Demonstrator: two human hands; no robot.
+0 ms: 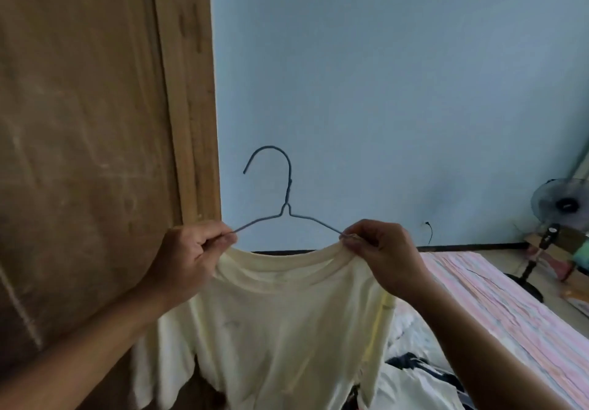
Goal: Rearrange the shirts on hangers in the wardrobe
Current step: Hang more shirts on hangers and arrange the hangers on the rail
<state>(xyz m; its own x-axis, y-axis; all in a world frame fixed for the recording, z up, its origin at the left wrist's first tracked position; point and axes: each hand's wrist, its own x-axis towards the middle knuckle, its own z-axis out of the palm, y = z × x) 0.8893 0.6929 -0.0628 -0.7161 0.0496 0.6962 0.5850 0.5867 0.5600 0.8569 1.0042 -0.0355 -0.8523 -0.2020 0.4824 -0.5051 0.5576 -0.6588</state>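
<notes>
Beside the wooden wardrobe point(89, 123), we hold a cream shirt point(287, 314) (collar stretched wide); our left hand point(188, 260) and right hand point(379, 250) pinch shirt and blue wire hanger point(287, 205) at its shoulders.

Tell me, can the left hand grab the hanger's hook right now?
Probably not yet: the left hand is busy pinching the hanger and shirt. Nothing blocks the hook, though.
</notes>
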